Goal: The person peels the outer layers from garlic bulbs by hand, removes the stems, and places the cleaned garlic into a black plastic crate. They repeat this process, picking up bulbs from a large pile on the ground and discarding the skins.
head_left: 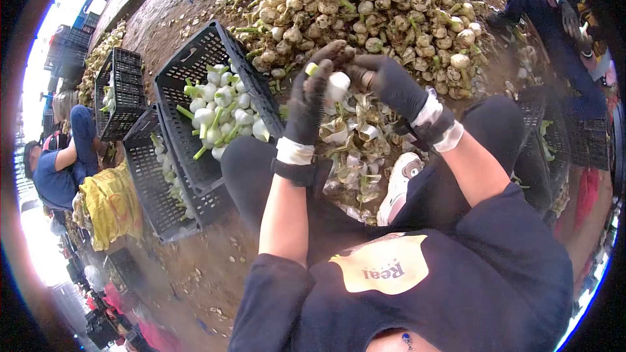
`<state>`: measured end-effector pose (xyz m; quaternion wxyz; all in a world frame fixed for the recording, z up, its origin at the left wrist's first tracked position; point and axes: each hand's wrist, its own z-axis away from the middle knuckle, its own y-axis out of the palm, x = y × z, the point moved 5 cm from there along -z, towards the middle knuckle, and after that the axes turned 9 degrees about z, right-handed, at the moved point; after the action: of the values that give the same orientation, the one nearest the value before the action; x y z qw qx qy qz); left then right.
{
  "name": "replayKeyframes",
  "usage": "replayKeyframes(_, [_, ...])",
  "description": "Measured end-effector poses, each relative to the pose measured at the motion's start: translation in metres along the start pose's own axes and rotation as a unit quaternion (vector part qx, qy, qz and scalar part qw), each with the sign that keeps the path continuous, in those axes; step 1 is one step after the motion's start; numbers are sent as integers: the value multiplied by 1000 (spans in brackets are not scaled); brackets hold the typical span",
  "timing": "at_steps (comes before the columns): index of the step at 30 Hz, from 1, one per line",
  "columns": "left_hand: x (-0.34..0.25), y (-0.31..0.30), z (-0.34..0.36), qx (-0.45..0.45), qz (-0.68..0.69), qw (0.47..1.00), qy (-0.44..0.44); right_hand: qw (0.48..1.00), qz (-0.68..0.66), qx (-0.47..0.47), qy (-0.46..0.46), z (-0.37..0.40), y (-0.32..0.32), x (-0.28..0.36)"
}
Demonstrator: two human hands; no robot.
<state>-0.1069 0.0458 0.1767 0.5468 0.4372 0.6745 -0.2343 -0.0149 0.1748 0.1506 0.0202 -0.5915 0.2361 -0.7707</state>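
Note:
Both my hands wear dark gloves with white cuffs. My left hand point(308, 99) and my right hand point(388, 81) together hold a white peeled bulb point(337, 86) with a short green stem, close over my knees. Straight ahead lies a large heap of unpeeled, muddy bulbs point(385, 10). Peeled skins and cut leaves point(355, 140) are piled on the ground between my legs, beside my white shoe point(399, 186).
To my left stand black plastic crates point(189, 68), the nearest holding clean white bulbs point(225, 107); another crate point(120, 91) stands further left. A person in blue point(62, 163) sits at the far left by a yellow sack point(114, 205). Another person point(554, 19) sits at the upper right.

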Motion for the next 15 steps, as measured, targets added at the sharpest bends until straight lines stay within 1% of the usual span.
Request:
replayKeyframes(2, [12,-2,2,-5,-25,1000,8,986,-11,-119,-114,-7,-19,-9])
replayKeyframes(3, [22,-8,1,-13,-26,999,34,986,-8,-117,-116,-10,-21,-3])
replayKeyframes(4, [31,-15,3,-22,-27,998,60,979,35,-167,-113,-11,-27,3])
replayKeyframes(5, [39,-17,2,-57,86,993,-51,967,79,-215,-111,-11,-31,9])
replayKeyframes(6, [28,-14,-1,-61,86,993,-48,967,80,-212,-114,-12,-29,10])
replayKeyframes(8, [15,-3,-3,-61,209,973,-75,973,94,-208,-36,-13,-26,4])
replayKeyframes(9, [19,-3,-4,-73,240,965,-74,966,109,-228,-61,-12,-24,8])
replayKeyframes(10, [22,-4,-4,-82,255,962,-55,967,110,-221,-65,-16,-23,3])
replayKeyframes(12, [14,-16,0,-170,288,940,-63,917,261,-275,-123,-23,-19,3])
replayKeyframes(13, [12,-23,4,-255,360,892,-97,924,287,-235,-91,-27,-16,-1])
replayKeyframes(14, [16,-37,7,-323,424,840,-100,918,297,-234,-118,-26,-8,4])
replayKeyframes(15, [12,-56,4,-314,416,852,-55,940,285,-164,-85,-33,2,-3])
